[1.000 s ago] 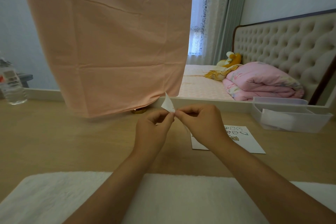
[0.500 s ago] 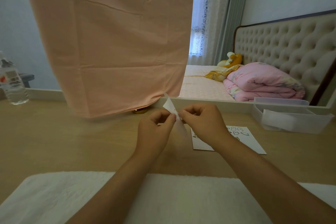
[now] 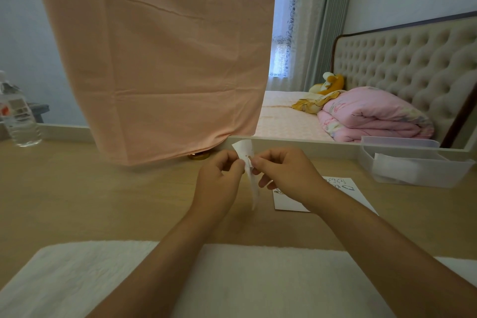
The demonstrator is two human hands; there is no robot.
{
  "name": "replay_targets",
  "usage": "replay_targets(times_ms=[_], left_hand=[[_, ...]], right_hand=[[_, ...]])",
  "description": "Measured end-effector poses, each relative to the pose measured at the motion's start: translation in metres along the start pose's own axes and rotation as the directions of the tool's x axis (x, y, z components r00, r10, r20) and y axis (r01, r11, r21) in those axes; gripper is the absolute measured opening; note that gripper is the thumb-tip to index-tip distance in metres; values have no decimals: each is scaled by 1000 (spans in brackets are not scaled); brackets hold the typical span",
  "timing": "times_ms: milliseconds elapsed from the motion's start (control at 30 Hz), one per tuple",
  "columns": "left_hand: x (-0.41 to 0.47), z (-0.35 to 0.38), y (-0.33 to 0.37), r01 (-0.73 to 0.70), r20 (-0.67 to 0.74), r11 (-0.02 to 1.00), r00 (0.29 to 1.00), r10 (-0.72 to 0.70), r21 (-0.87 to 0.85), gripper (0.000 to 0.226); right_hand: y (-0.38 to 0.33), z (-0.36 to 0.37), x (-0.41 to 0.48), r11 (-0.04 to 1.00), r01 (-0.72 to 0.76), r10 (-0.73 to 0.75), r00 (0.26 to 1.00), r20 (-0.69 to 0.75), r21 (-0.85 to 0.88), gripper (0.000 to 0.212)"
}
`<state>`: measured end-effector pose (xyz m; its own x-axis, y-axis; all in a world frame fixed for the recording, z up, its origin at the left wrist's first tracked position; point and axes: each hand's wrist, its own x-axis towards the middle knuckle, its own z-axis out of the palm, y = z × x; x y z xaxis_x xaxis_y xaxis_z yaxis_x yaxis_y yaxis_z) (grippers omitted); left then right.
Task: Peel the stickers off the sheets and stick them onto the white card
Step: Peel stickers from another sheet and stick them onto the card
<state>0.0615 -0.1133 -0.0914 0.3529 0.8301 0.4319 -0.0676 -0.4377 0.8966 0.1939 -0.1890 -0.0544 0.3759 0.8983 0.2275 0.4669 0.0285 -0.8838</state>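
A small white sticker sheet [image 3: 247,160] is held up above the wooden table, seen nearly edge-on and hanging down between my hands. My left hand [image 3: 219,181] pinches it from the left with thumb and forefinger. My right hand [image 3: 284,175] pinches at its edge from the right. The white card [image 3: 289,201] lies flat on the table just right of my hands, partly under my right wrist. Several small stickers [image 3: 340,183] show near its far edge.
A clear plastic box [image 3: 413,168] with white paper inside stands at the right rear. A water bottle [image 3: 18,121] stands at the far left. A pink cloth [image 3: 160,59] hangs behind my hands, with a gold lid [image 3: 198,155] under it. A white towel [image 3: 77,279] covers the near edge.
The sheet has turned from tilted up to hanging more downward between my hands. Both hands stayed close together in the same spot, fingers working at the sheet's edge.
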Motion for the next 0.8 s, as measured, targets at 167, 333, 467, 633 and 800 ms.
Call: replay_targets(times_ms=[167, 333, 467, 633, 800], left_hand=[[-1, 3, 2, 96, -13, 992, 995, -98, -84, 15], [-1, 5, -2, 95, -9, 993, 995, -96, -66, 16], [-2, 6, -3, 106, 8, 991, 994, -106, -82, 13], [-3, 6, 0, 162, 41, 973, 987, -157, -167, 13], [-4, 5, 6, 260, 79, 926, 966, -248, -275, 25]], right_hand=[[3, 0, 1, 993, -69, 68, 998, 17, 92, 17], [6, 0, 3, 995, -48, 48, 999, 10, 85, 20], [9, 0, 3, 999, 45, -45, 994, -96, -1, 7], [14, -2, 7, 979, 124, -152, 973, -175, -162, 7], [15, -1, 2, 865, 252, -346, 926, -152, -435, 10]])
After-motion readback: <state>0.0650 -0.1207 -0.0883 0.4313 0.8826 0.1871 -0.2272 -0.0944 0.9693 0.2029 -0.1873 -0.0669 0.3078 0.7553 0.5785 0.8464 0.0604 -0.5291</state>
